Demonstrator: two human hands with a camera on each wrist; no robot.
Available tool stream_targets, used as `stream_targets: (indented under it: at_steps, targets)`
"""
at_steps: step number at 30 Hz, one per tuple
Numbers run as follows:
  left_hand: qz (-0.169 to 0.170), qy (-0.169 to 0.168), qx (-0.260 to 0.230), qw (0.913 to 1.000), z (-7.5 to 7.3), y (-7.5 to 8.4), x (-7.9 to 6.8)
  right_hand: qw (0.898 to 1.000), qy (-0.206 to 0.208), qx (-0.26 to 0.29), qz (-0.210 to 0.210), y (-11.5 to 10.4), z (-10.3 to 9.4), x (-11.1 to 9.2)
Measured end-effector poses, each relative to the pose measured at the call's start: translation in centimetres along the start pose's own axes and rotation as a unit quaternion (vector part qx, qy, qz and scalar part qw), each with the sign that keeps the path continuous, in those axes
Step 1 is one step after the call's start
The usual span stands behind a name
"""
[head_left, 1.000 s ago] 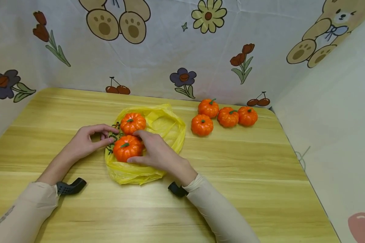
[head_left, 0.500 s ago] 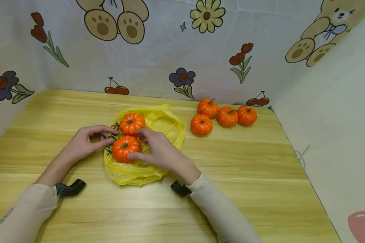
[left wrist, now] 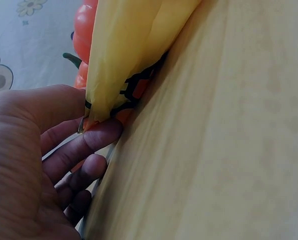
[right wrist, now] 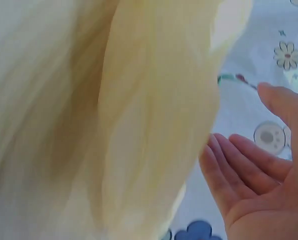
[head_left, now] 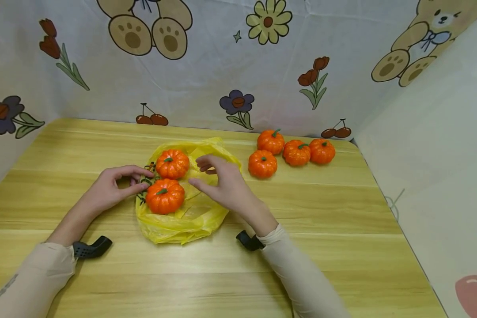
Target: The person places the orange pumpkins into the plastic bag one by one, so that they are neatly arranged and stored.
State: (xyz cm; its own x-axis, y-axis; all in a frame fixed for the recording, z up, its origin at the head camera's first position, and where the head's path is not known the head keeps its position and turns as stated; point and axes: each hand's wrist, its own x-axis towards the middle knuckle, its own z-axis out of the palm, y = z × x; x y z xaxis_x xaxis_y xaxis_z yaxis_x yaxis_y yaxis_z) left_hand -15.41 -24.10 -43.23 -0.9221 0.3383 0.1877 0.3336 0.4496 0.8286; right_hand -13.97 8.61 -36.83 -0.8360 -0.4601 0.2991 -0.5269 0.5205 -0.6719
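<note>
A yellow plastic bag with black markings lies spread on the table, its rim raised around two orange pumpkins with green stems. The far pumpkin and the near pumpkin sit side by side in its left half. My left hand pinches the bag's left edge between thumb and fingers; the left wrist view shows the film between them. Over the bag's right half hovers my right hand, fingers loosely bent and holding nothing. In the right wrist view its palm appears beyond the bag's side.
Several more pumpkins stand in a group at the back right of the wooden table. Behind the table hangs a white cloth printed with bears and flowers. A pale wall borders the right side.
My right hand has let go of the near pumpkin and moved right and up, off it. The pumpkin stays beside the other one. My left hand keeps its place at the bag's edge.
</note>
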Motion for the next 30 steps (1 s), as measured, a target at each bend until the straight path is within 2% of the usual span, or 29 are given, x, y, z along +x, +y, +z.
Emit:
stream_targets:
  at_steps: [7,15,22,30]
  targets:
    - [-0.003,-0.001,0.003,1.0000,0.1,0.1,0.1,0.994,0.104,-0.039,-0.012,1.8,-3.3,-1.0]
    - [-0.004,0.001,0.009,1.0000,0.1,0.2,0.0,0.983,0.156,-0.092,0.010,4.6,-6.7,-2.5]
    - [-0.005,0.001,0.009,0.9999,0.1,0.2,0.0,0.974,0.176,-0.124,0.066,6.6,-8.9,-3.5]
    - [-0.008,0.002,0.013,0.9999,0.1,0.3,0.0,0.974,0.149,-0.125,0.118,7.3,-9.5,-3.8]
